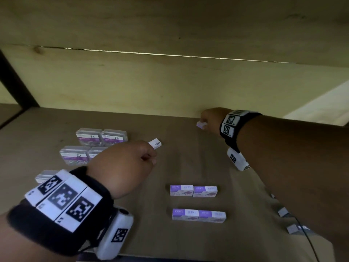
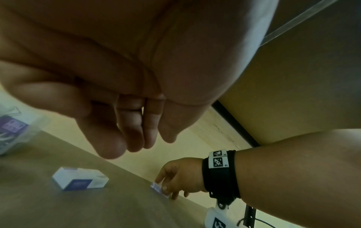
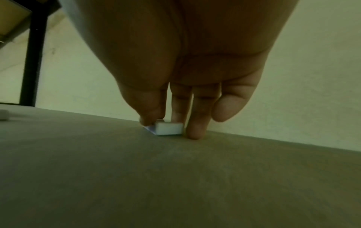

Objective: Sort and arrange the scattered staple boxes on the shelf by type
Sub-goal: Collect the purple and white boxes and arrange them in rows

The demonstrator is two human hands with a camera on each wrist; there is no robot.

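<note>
My right hand reaches to the back of the shelf and pinches a small white and purple staple box between thumb and fingers; in the right wrist view that staple box rests on the board. My left hand hovers mid-shelf with loosely curled fingers, holding nothing. Just beyond it a white box with a barcode lies on the shelf, and the left wrist view shows this box apart from the fingers. Two rows of purple staple boxes lie side by side near the front.
Several clear plastic paper clip boxes are grouped at the left. Small grey boxes and a thin cable lie under my right forearm at the front right. The back wall stands right behind my right hand.
</note>
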